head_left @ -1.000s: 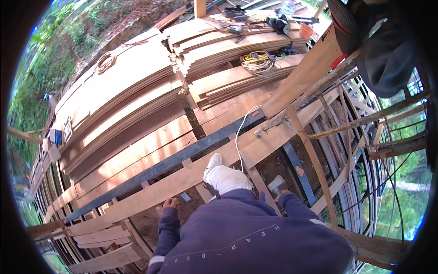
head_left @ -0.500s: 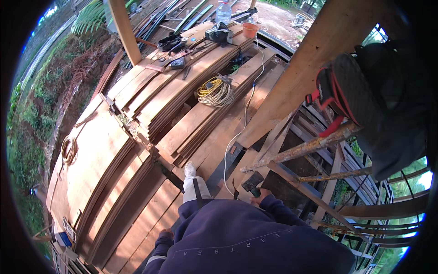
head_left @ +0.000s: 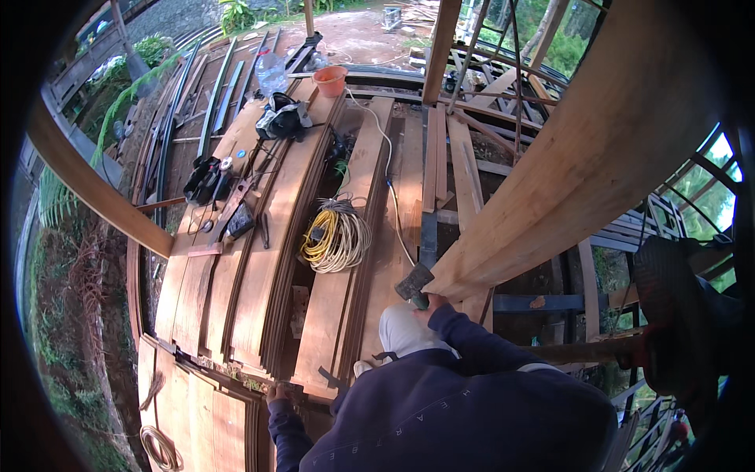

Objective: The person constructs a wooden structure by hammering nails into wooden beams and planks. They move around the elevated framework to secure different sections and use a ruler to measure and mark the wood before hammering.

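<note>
Gripping tightly, the right hand [head_left: 432,302] is clamped around a hammer [head_left: 414,284] held against a big sloping beam [head_left: 582,165]; the left hand [head_left: 274,390] is pressed on the plank stack [head_left: 259,259], fingers unclear.

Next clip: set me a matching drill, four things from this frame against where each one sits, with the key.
Things:
1. hammer
2. coiled yellow and white cable
3. orange bucket
4. left hand

Places:
A. far end of the plank stack
B. on the near edge of the planks
C. in the right hand, beside the big slanting beam
D. middle of the planks

Pairs: 1-C, 2-D, 3-A, 4-B
</note>
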Available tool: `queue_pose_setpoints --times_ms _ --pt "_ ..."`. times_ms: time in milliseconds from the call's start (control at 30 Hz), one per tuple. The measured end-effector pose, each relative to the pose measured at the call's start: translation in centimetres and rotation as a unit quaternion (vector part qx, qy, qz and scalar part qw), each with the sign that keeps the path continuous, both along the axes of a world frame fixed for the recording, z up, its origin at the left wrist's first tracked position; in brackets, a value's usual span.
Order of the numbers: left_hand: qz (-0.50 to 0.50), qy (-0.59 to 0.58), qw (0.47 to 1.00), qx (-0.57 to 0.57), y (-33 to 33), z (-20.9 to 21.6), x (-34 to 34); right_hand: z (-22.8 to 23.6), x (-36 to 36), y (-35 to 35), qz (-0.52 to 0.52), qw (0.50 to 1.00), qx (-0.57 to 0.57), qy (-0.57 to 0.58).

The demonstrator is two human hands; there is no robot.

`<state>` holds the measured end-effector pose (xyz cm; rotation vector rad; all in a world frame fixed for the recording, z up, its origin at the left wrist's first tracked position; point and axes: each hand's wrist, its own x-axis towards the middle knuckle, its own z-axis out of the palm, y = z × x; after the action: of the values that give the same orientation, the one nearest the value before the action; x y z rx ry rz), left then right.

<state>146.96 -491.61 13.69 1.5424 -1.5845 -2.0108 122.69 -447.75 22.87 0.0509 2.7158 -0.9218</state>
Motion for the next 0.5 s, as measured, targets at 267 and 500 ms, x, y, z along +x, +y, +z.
queue_pose_setpoints --times_ms 267,500 --pt "-0.239 0.040 0.970 -0.030 6.1 -1.0 -30.1 -13.0 -25.2 -2.9 -0.110 0.988 0.050 -0.096" --pt "-0.249 -0.127 0.960 -0.031 2.2 -6.8 -43.0 -11.7 -41.0 2.6 -0.078 0.951 0.118 -0.276"
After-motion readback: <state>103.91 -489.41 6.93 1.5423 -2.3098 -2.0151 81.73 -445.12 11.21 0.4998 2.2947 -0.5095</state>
